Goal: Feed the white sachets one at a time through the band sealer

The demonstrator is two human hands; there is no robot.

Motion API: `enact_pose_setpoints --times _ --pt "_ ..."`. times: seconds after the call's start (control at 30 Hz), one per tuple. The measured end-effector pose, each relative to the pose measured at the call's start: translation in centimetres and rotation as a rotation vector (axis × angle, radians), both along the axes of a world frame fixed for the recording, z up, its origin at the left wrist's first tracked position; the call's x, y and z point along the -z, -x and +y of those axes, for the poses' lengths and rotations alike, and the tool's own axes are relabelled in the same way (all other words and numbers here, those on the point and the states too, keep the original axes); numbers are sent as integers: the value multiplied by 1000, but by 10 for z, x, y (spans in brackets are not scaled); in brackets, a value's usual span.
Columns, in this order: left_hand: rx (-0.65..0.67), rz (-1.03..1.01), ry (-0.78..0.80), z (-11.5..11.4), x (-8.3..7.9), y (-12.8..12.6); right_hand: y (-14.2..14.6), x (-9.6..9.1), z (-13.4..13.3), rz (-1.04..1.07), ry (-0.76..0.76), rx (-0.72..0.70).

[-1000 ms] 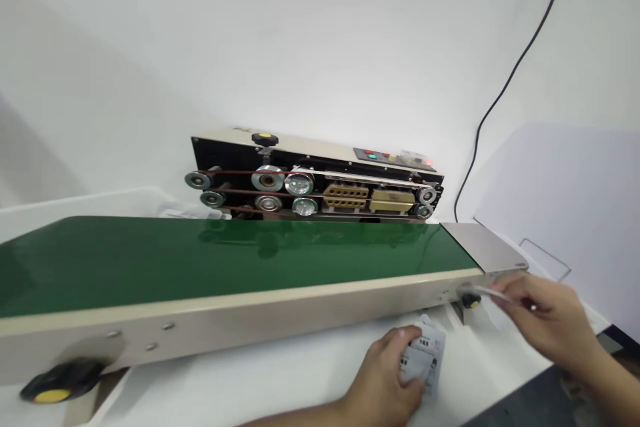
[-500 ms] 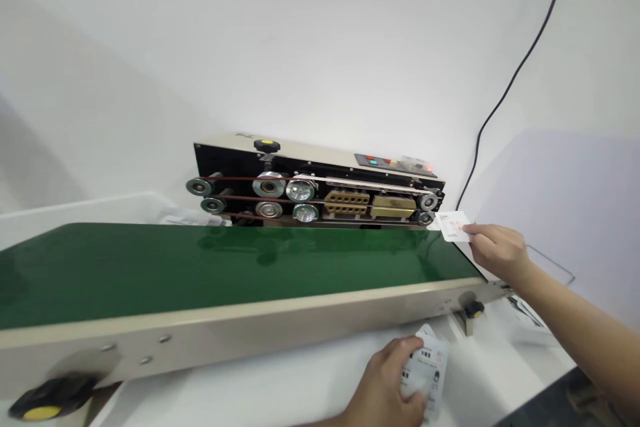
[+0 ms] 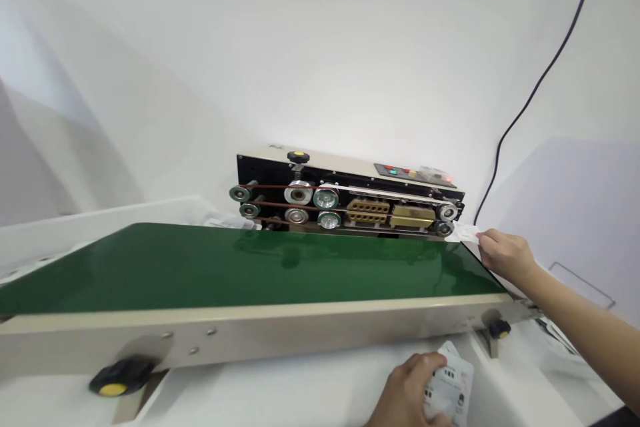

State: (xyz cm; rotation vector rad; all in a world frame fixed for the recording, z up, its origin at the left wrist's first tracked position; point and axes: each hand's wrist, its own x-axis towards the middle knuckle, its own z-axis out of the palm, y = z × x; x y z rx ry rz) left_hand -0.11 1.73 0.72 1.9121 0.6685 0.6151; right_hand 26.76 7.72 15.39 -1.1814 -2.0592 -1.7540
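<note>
Nearest me, my L hand [image 3: 413, 390] grips a printed pkt [image 3: 453, 383] btwn thumb & fingers: white, rounded corners, blk marks, small dark pic nr its R edge; can't tell if it's one or a stack. It's just below the conveyor's front side [image 3: 325, 333]. Past that's the green belt [image 3: 300, 273]. At its R end my R hand [image 3: 505, 255] pinches a thin pkt [image 3: 466, 233], white, flat, print unreadable, L end right by the rollers [image 3: 447, 212]; can't tell if touching.

Right arm [image 3: 580, 320] outstretched, fingers [image 3: 487, 241] pinched
</note>
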Motion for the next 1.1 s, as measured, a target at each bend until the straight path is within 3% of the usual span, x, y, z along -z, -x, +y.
enact_pose_setpoints --times 0.3,0.63,0.9,1.1 --pt "1 30 -3 -1 -11 3 -2 -3 10 -19 57 -38" --pt "-25 -34 -9 -3 -1 1 1 -7 21 73 182 -164" --pt "-29 -80 -19 -6 -3 1 17 1 28 147 216 -211" --pt "-33 -112 -49 -5 -4 1 31 -1 31 215 329 -276"
